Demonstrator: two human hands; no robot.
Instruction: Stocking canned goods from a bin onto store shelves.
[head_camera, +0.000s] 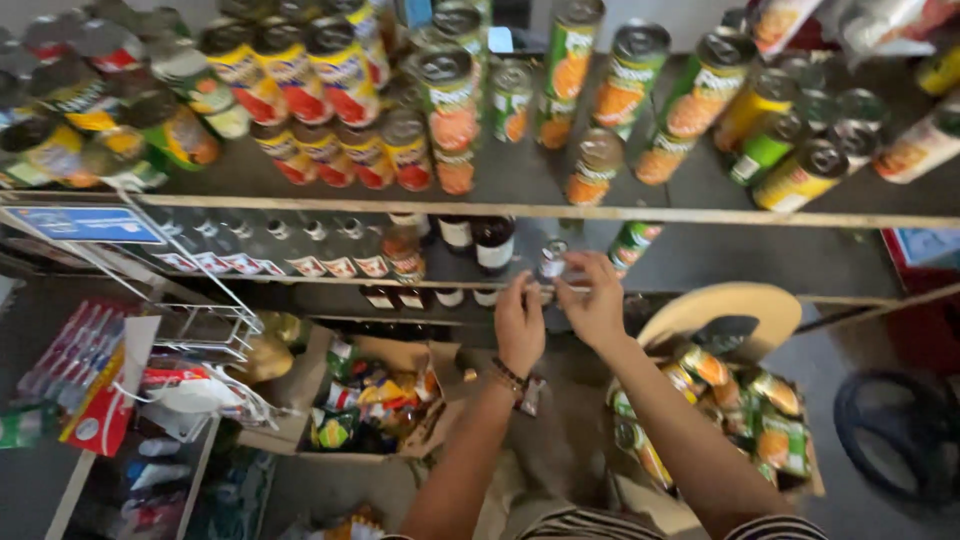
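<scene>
The small can (551, 262) was mostly hidden behind both hands; cans (60, 40) at the shelf's top-left corner were blurred.

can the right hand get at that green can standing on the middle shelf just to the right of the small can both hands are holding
Probably yes. The right hand is at the small can, and the green can stands just beyond it on the same shelf, with nothing visible between them. It would likely have to let go first.

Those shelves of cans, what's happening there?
A person is reaching both hands to a small can on the middle shelf. The left hand and right hand both touch it, beside dark bottles. The top shelf is packed with cans. Below, a cardboard box and a second box of green cans sit open.
</scene>
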